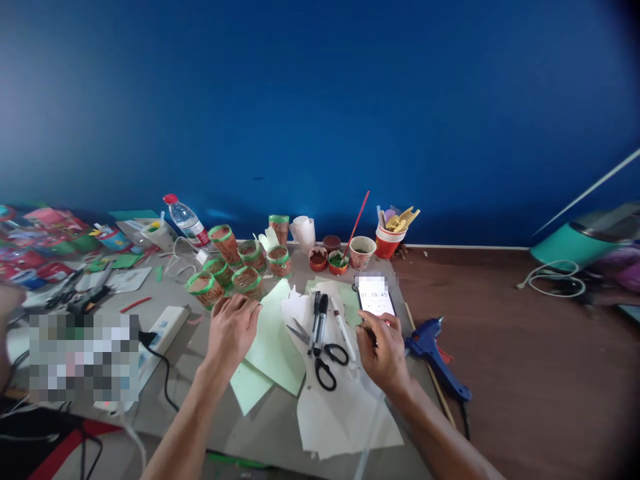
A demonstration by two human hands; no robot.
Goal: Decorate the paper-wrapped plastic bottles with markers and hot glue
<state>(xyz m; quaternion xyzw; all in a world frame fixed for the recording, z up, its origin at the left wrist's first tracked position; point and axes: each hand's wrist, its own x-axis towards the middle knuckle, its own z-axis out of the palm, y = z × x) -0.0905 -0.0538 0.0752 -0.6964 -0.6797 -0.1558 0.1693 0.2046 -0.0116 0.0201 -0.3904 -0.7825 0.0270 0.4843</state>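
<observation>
My left hand is open and palm down at the left edge of light green paper sheets. Its bent fingertips are close to the nearest painted paper cup; whether they touch it I cannot tell. My right hand hovers at the lower end of a phone with a lit timer, its curled fingers and thumb apart and nothing visible between them. Between my hands, black-handled scissors, black markers and a white pen lie on cut white paper.
Several brown-and-green cups stand behind my left hand. Paint cups, one with a red-handled brush, stand at the back. A blue glue gun lies right, a bottle back left, a power strip left.
</observation>
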